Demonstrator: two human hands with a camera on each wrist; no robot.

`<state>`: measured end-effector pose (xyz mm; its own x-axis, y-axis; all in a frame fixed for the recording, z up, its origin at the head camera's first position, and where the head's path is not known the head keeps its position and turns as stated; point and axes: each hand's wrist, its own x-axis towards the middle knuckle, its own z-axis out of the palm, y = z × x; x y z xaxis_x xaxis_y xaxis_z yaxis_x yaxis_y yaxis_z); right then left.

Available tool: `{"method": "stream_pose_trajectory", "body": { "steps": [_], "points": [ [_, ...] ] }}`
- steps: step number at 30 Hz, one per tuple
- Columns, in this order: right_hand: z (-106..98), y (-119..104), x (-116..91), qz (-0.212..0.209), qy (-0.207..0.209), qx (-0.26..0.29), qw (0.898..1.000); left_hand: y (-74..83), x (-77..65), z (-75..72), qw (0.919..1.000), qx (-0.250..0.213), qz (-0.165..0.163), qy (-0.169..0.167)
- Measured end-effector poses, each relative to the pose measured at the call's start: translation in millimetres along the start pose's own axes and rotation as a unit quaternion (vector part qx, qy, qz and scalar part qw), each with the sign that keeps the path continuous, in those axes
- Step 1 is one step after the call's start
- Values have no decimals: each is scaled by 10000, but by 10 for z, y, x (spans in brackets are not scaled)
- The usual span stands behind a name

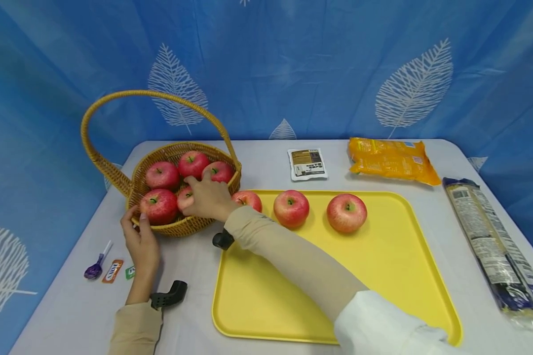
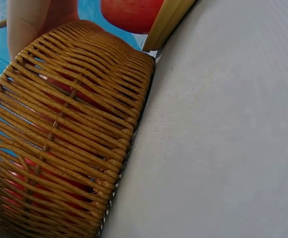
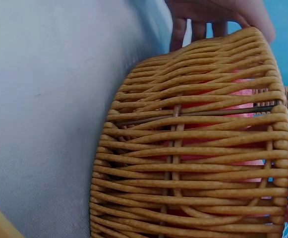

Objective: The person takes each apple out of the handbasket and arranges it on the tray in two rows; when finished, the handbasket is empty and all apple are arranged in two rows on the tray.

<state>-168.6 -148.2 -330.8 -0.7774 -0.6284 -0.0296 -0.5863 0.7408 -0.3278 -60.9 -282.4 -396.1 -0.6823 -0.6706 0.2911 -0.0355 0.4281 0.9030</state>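
A wicker basket with a tall handle stands at the left of the table, with several red apples inside. My left hand grips the basket's near left rim, its thumb at the rim and fingers outside the weave. Reaching over the right rim, my right hand has its thumb and fingers around an apple in the basket; the hand covers part of that apple. The right wrist view shows the basket's woven side and the left hand at its top edge.
Three apples sit along the far side of a yellow tray, right of the basket. Behind lie a small packet and an orange bag. Long packages lie far right; a lollipop and small wrapped pieces lie left.
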Motion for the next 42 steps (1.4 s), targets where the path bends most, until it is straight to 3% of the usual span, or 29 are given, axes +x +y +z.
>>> {"method": "stream_pose_trajectory", "body": {
  "steps": [11,14,17,23,42],
  "points": [
    [-13,55,-1,-470,-65,240,9986,7,-1,-15,9999,108,-76,-85],
    [-5,59,-10,-482,1,216,9986,168,-54,-21,9999,27,-92,-85],
    [-1,63,-21,-441,32,232,9988,203,-64,-26,9999,-14,-97,-91],
    [6,64,-25,-383,36,366,9986,23,-2,-19,9999,79,-110,-59],
    [47,84,-69,-446,547,715,9949,19,4,-13,9998,86,-104,-112]
  ]
}}
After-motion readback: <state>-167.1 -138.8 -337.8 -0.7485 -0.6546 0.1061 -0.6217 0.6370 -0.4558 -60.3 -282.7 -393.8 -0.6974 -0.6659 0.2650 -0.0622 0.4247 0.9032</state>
